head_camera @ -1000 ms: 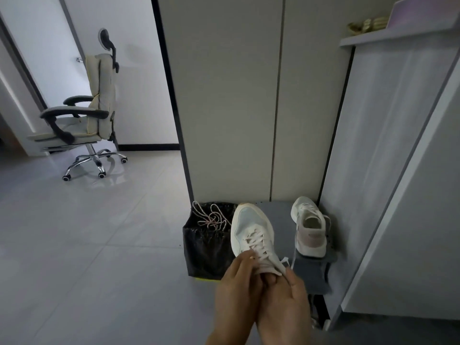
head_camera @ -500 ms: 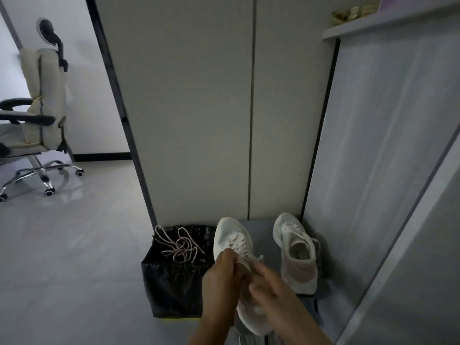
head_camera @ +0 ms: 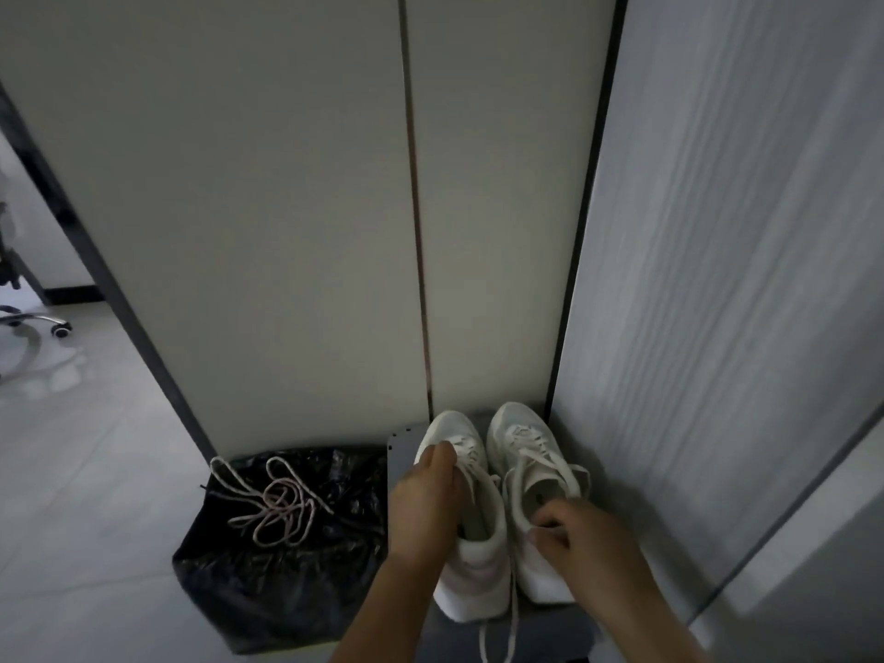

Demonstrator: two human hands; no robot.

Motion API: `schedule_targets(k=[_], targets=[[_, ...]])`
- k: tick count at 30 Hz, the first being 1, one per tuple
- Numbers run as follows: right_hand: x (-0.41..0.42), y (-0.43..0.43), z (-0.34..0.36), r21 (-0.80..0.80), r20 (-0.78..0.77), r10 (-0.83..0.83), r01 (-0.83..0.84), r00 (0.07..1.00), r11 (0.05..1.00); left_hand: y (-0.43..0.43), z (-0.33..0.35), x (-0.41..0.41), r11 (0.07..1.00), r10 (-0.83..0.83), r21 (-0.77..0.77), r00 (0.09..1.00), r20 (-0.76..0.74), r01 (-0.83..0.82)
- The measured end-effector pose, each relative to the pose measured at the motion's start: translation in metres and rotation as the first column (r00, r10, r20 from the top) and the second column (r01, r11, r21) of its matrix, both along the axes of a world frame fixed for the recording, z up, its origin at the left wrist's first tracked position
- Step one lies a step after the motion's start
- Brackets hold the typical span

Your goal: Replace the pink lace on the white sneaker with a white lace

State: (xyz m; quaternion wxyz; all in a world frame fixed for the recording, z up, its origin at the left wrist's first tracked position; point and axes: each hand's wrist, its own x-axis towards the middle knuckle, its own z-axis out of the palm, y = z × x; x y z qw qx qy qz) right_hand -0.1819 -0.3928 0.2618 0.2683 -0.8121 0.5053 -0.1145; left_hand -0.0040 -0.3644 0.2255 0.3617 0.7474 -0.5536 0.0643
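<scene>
Two white sneakers stand side by side on a grey stand (head_camera: 399, 452), toes toward the wall. My left hand (head_camera: 425, 500) grips the left white sneaker (head_camera: 478, 562) over its laced top. White lace ends (head_camera: 509, 624) hang from that shoe past the stand's front edge. Fingers of my right hand (head_camera: 583, 543) curl on the collar of the second sneaker (head_camera: 526, 447), which is laced in white too. The pink lace (head_camera: 275, 507) lies in a loose tangle on the black bin bag (head_camera: 268, 590) to the left.
Pale wall panels (head_camera: 287, 208) rise right behind the stand. A tall grey cabinet side (head_camera: 717, 279) closes off the right. Grey floor tiles (head_camera: 86, 495) spread to the left, with an office chair's wheeled base (head_camera: 43, 323) at the far left edge.
The view swung right and down. The held sneaker came down beside the second one on the stand. My right hand left its laces and moved onto the second sneaker's collar.
</scene>
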Motion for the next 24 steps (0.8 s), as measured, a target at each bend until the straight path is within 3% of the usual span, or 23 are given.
schedule_targets(k=[5,10,14,18,21,24], targets=[[-0.007,-0.002,-0.002,0.035,0.041,-0.003,0.001,0.999,0.999,-0.011,0.010,0.020,0.997,-0.002,0.077,0.994,0.113,-0.007],[-0.010,-0.003,-0.003,0.010,0.125,-0.015,0.013,0.992,1.000,-0.007,0.009,0.024,0.993,-0.065,0.099,0.998,-0.026,0.067],[-0.001,0.001,-0.004,-0.047,0.224,0.074,-0.065,0.972,0.997,-0.004,0.009,0.019,0.988,-0.084,0.125,0.993,-0.078,0.094],[0.002,0.001,-0.012,-0.103,0.290,0.102,-0.075,0.952,0.992,0.001,0.011,0.020,0.986,-0.056,0.135,0.955,-0.292,0.099],[0.002,0.001,-0.014,-0.075,0.252,0.103,-0.087,0.962,0.993,0.008,0.009,0.015,0.973,0.046,0.215,0.844,-0.535,0.084],[0.003,0.003,-0.013,-0.094,0.183,0.060,-0.044,0.981,0.995,0.014,0.002,0.010,0.951,0.103,0.297,0.819,-0.564,0.085]])
